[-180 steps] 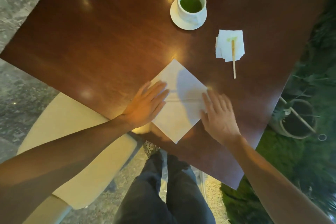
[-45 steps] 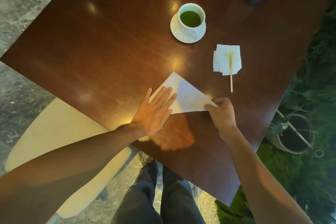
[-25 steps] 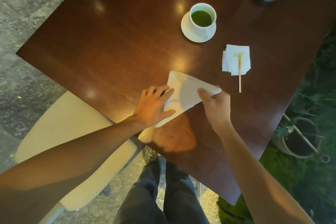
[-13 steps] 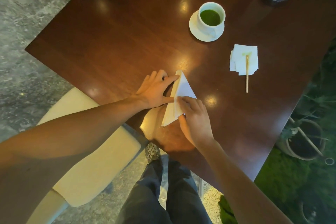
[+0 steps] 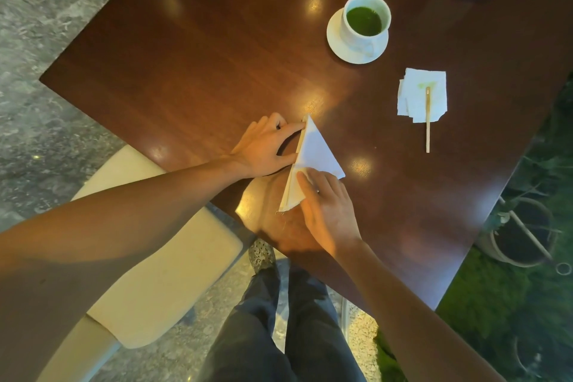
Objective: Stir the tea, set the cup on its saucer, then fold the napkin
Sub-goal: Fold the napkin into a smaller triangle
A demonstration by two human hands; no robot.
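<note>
White napkin (image 5: 313,158), folded to a triangle, lies near the dark wooden table's (image 5: 192,49) near edge. The left hand (image 5: 266,147) braces its long folded edge between spread forefinger and thumb; the right hand (image 5: 325,205) presses flat on its lower corner. Cup (image 5: 366,25) sits on its saucer (image 5: 338,46), well apart across bare tabletop.

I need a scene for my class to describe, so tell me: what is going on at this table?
A person is folding a napkin on the table. It now lies as a small triangle. The left hand steadies its left edge while the right hand presses its lower part flat. The cup of green tea already sits on its saucer, and the stirrer rests on a tissue.
</note>
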